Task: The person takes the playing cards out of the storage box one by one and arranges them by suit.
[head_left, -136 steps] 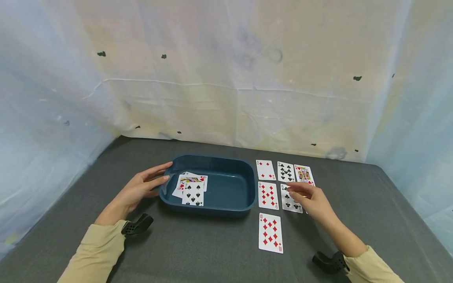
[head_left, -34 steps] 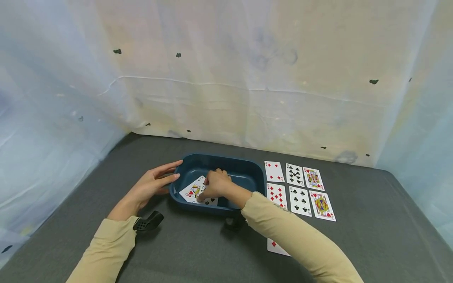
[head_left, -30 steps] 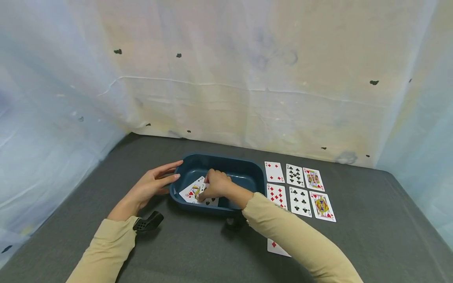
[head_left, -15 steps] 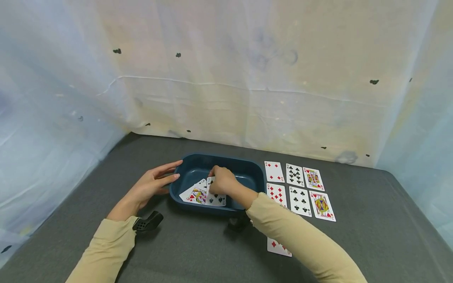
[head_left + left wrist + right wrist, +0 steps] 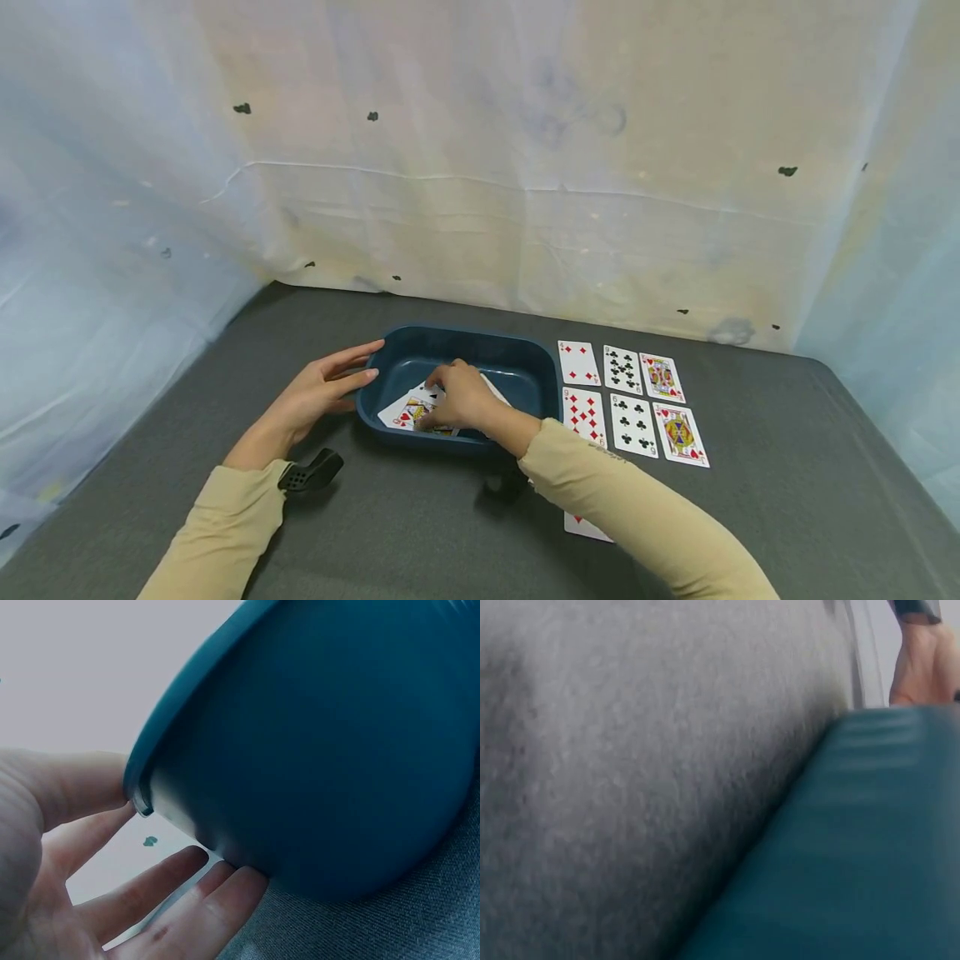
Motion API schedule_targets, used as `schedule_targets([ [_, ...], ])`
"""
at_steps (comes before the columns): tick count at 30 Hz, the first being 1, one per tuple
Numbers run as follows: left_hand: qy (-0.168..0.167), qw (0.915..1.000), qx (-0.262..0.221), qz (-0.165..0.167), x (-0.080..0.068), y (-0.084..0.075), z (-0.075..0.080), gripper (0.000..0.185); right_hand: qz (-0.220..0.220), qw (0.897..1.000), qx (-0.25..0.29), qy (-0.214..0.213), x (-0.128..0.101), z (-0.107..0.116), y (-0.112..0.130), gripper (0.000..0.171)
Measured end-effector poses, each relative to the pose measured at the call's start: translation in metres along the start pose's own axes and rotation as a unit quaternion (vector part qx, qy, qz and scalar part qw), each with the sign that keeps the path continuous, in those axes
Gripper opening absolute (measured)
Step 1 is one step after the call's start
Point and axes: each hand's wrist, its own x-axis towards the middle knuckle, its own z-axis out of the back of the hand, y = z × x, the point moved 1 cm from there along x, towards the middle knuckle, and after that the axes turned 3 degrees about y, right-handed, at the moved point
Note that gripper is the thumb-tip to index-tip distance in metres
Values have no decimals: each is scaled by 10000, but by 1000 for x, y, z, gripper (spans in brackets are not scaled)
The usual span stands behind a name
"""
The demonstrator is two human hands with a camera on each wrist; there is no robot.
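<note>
My left hand [image 5: 306, 406] rests on the left end of a dark blue tray [image 5: 480, 332], fingertips and thumb at its rim. In the left wrist view its fairly straight, spread fingers touch the tray's outer wall [image 5: 322, 765]. Inside the tray, my right hand [image 5: 467, 402] reaches down over playing cards, thumb and fingers apart. A queen of hearts [image 5: 414, 410] shows in part beside the right thumb, overlapping other cards. Another card's white edge [image 5: 495, 389] shows to the right, behind that hand. The right hand's fingers are not seen in the right wrist view, where the tray wall [image 5: 840, 862] fills one side.
Right of the tray, cards lie face up in two rows: four of diamonds [image 5: 578, 363], nine of clubs [image 5: 622, 370], king [image 5: 662, 378], nine of diamonds [image 5: 583, 415], six of clubs [image 5: 633, 426], jack [image 5: 681, 435]. A ten of diamonds [image 5: 587, 527] is partly under the right sleeve.
My right hand went from the laid-out cards into the tray. It shifted the seven of spades rightward, then came back left over the queen. The left hand stays on the rim.
</note>
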Motion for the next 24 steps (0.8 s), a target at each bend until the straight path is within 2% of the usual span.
schedule_targets([
  [3, -13, 10000, 29, -11, 1, -1, -1, 62, -28, 9999, -56, 154, 0, -3, 2, 54],
  [10, 36, 10000, 68, -51, 1, -2, -3, 62, -525, 9979, -262, 258, -3, -1, 2, 48],
  [13, 56, 9999, 78, -70, 1, -1, -3, 63, -626, 9975, 131, 286, -5, 3, -1, 44],
  [18, 34, 9998, 151, -129, 1, 3, 0, 62, -539, 9916, 1164, 184, -11, 13, -11, 33],
  [24, 38, 9996, 228, -149, 0, 4, 2, 61, -389, 9805, 1913, -209, -22, 24, -29, 43],
])
